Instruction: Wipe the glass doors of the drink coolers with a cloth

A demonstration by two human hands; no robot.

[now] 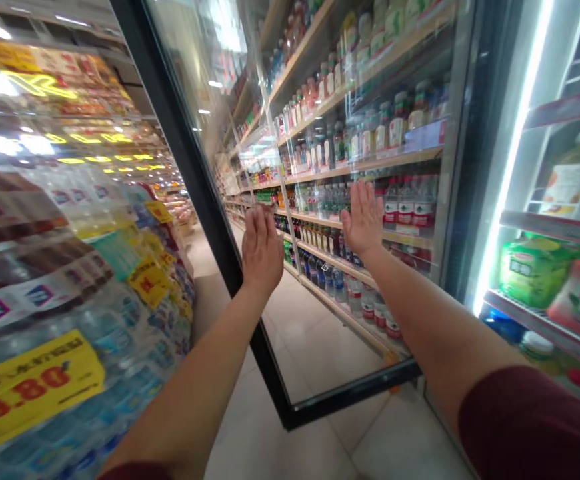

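Observation:
A tall glass cooler door (pixel 187 143) with a black frame stands swung open before me. My left hand (pixel 263 250) is at the glass beside the frame's left upright, its fingers stretched upward and close together, with nothing visible in them. Farther right, my right hand (pixel 365 217) is raised with the palm toward the pane, fingers straight and thumb apart, holding nothing. Both palms face away from me, so whether they press on the glass I cannot tell exactly.
Through the glass show long shelves of bottles (pixel 327 137). To the right is the lit cooler with a green package (pixel 534 267) on its shelf. Stacked drink packs and a yellow price sign (pixel 35 393) stand at left. Tiled floor (pixel 315 443) runs below.

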